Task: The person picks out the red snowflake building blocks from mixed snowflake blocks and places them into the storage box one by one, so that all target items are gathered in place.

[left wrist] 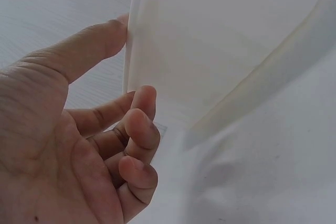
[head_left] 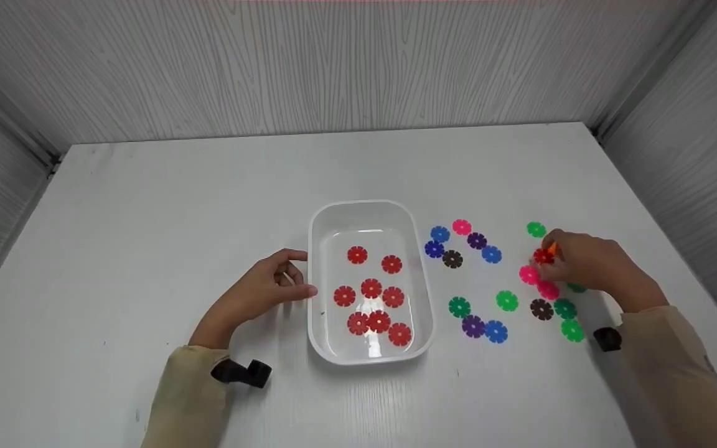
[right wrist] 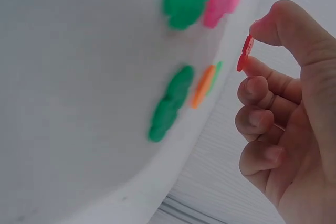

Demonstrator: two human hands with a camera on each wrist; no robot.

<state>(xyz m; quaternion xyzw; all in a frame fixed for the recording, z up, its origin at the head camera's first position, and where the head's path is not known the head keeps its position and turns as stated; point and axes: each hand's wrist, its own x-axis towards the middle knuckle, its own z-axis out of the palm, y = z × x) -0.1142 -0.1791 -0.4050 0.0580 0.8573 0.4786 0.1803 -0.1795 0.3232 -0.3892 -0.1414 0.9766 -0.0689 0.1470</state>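
Note:
A white tray stands mid-table with several red snowflake discs lying flat inside. My left hand holds the tray's left rim, the thumb tip over the edge and the index finger against it. In the left wrist view the other fingers curl beside the tray's outer wall. Over the loose discs at the right, my right hand pinches a red snowflake disc between thumb and index finger. That disc is clear of the table in the right wrist view.
Right of the tray lie loose blue, purple, pink, brown and green discs. An orange disc and green discs lie near my right hand. Pale wood-grain panels stand along the table's back and sides.

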